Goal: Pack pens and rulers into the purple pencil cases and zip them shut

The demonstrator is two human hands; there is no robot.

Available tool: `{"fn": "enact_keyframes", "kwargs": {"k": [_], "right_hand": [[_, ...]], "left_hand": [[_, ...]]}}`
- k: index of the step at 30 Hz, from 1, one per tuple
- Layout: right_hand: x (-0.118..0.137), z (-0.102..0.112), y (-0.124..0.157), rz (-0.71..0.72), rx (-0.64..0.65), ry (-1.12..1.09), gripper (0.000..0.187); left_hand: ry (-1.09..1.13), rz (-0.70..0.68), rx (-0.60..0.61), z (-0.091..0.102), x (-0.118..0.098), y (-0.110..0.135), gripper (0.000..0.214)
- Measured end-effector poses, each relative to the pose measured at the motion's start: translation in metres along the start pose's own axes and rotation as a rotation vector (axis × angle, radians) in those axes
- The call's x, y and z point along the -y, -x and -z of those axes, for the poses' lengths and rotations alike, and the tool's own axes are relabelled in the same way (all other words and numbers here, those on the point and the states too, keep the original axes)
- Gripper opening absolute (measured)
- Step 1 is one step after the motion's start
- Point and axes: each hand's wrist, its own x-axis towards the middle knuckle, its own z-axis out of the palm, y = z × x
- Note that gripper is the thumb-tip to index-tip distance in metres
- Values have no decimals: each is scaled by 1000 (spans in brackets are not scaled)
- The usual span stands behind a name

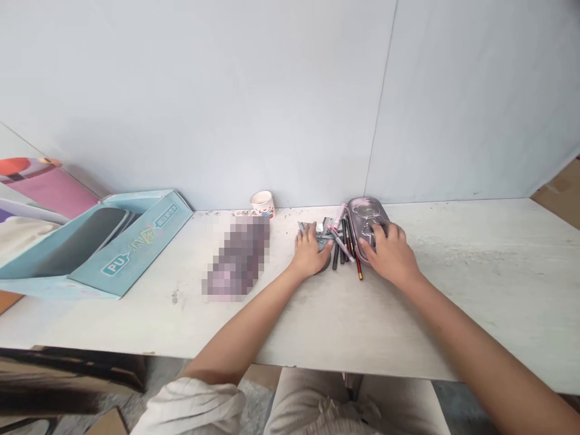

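Observation:
A dark purplish pencil case (368, 212) with a raised design on its lid lies near the wall. My right hand (390, 252) grips its near right part, thumb by the lower left edge and fingers over the lid and right side. Just left of the case lie several pens (345, 238), dark and pink ones, in a loose bunch. My left hand (310, 252) rests palm down with fingers stretched over flat grey items (322, 237), whose kind I cannot make out. A dark round edge shows partly beneath that palm.
A blurred purplish object (238, 260) lies left of my left arm. Behind it a white paper cup (263, 204) stands near the wall. A light blue box (136, 244) holding dark flat items occupies the table's left side. Brown cardboard (559, 192) is at the far right.

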Motion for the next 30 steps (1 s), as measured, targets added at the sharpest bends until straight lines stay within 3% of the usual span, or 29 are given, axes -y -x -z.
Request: {"fn": "enact_keyframes", "kwargs": {"k": [3,6,9,13,16,18,20,24,27,29,30], "right_hand": [[8,-4,-4,42,-57,25,52],[23,-1,-10,133,-111,13,46],[58,1,-14,308,-61,-87,38],[125,-12,-10,540,94,-220,32],[169,-30,1,681,223,-286,31],[186,-38,10,744,301,-319,33],[193,-37,16,801,367,-351,31],[186,0,3,962,360,-434,24],[179,44,-26,793,198,-528,28],[177,66,-43,821,280,-511,27],[175,73,-48,845,388,-492,27]], "left_hand": [[30,-14,-8,12,0,-8,68],[-17,-47,-62,47,12,2,69],[-131,-42,-199,88,41,15,64],[-249,183,-310,124,92,30,63],[-162,430,-169,141,121,39,72],[39,565,-9,149,134,46,75],[317,607,168,156,140,53,72],[723,516,438,165,131,65,61],[806,327,548,171,109,68,54],[699,148,624,177,92,67,48],[609,70,669,179,83,66,45]]}}
